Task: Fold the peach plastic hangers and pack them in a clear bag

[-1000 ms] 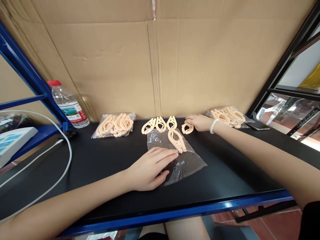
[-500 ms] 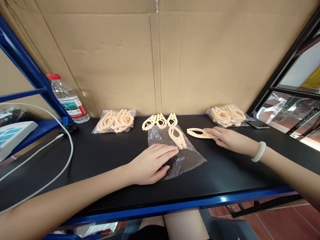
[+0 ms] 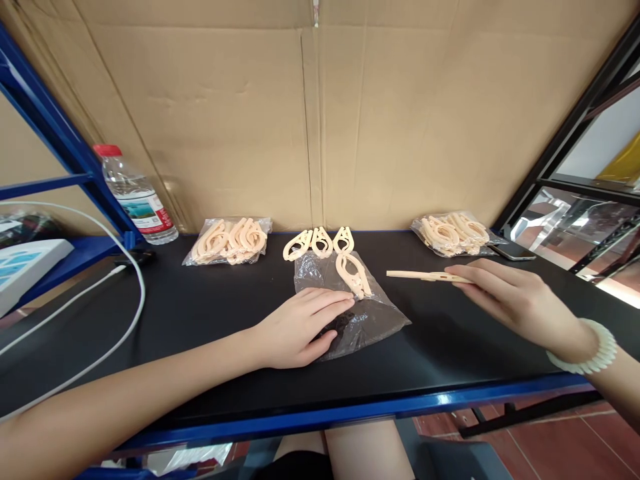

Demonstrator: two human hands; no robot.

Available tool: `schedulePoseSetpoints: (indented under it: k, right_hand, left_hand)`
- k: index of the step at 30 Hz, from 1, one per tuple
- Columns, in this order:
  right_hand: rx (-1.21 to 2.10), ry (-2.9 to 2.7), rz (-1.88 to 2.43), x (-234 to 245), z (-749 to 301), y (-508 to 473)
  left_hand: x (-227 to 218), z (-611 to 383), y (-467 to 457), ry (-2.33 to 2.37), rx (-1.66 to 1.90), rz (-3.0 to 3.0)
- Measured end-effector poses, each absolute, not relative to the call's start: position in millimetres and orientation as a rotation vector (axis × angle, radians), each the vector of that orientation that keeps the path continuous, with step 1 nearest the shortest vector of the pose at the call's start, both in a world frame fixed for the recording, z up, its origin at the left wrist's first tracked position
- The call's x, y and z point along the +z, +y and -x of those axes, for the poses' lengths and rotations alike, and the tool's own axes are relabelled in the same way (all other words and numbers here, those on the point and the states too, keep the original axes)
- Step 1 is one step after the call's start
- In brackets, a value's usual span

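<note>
My left hand [image 3: 305,328] lies flat on a clear plastic bag [image 3: 370,327], fingers stretched out. Its fingertips touch or nearly touch the lower end of a beige folded hanger [image 3: 353,275] resting on the bag. Raised off the table at the right, my right hand [image 3: 515,300] pinches another folded hanger [image 3: 420,275] by one end. That hanger is seen edge-on and points left towards the bag. Behind the bag, a short row of folded hangers [image 3: 321,243] lies along the back of the table.
Clear bags of hangers lie at the back left [image 3: 227,241] and back right [image 3: 453,233], with a phone [image 3: 515,251] beside the right one. A water bottle [image 3: 137,200] stands at the left, near a white cable [image 3: 143,293]. Cardboard [image 3: 240,120] walls the back of the black table [image 3: 225,387].
My right hand has lifted the hanger off the table, moved nearer to me and turned it from lying flat to edge-on. The left hand stays on the bag.
</note>
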State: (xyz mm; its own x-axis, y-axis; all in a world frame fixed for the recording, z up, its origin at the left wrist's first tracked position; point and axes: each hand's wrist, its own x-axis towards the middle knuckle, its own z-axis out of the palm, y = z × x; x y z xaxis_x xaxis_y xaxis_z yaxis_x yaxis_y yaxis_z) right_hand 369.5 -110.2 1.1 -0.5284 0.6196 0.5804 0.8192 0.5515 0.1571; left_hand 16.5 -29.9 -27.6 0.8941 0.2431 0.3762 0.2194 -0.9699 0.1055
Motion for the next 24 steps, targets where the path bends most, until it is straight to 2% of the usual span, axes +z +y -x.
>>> schedulePoseSetpoints:
  k: [5,9,19,24]
  right_hand:
    - [-0.771,-2.271,0.971,24.5,-327.7,-147.2]
    - [-0.713,-2.565,0.759,26.7,-294.4,-164.5]
    - [-1.140,-2.642,0.555,-6.5,-239.4,-116.8]
    - [-1.196,-2.594,0.700,-22.7,-218.1,-94.5]
  left_hand:
    - [-29.1,-15.6,-29.7,0.363,0.636,-2.987]
    - [-29.0,-15.6,-30.6,0.402,0.662,-2.968]
    - [-30.2,-15.2,-31.7,0.371,0.750,-2.947]
    - [-30.9,-14.0,-30.1,0.350,0.736,-2.957]
